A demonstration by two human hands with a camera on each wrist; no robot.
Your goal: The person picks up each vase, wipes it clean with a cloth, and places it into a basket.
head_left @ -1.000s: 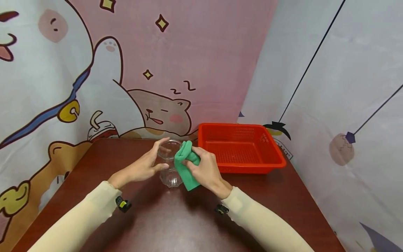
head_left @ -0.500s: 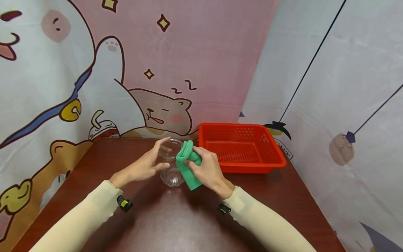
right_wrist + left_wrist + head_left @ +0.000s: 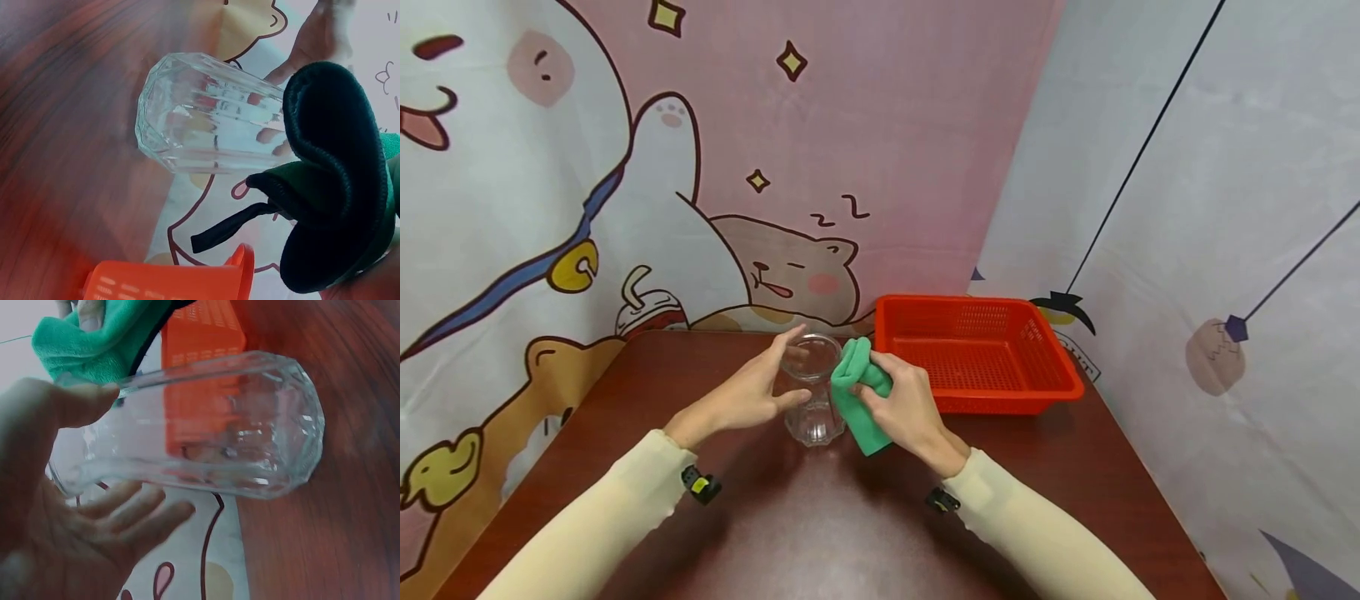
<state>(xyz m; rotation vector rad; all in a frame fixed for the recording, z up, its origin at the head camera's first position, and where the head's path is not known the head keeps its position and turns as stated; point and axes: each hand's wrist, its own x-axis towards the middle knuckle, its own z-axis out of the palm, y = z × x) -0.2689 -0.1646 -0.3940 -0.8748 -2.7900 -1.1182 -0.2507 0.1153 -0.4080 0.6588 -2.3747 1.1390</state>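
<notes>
A clear glass vase with a faceted base stands upright on the table. My left hand is at its upper left side, thumb in front and fingers behind, lying loosely around it. Seen from the left wrist, the thumb overlaps the glass near its neck, and the fingers reach past its far side. On the right, my right hand pinches a folded green cloth beside the vase's rim. The right wrist view shows the cloth's dark underside and a black loop hanging from it.
Just behind and right of the right hand sits a red perforated plastic basket. The dark brown wooden table ends at a wall hung with a cartoon-print sheet.
My right hand and the green cloth have shifted slightly to the right, away from the vase. The left hand stays around the vase, and the head view has moved a little.
</notes>
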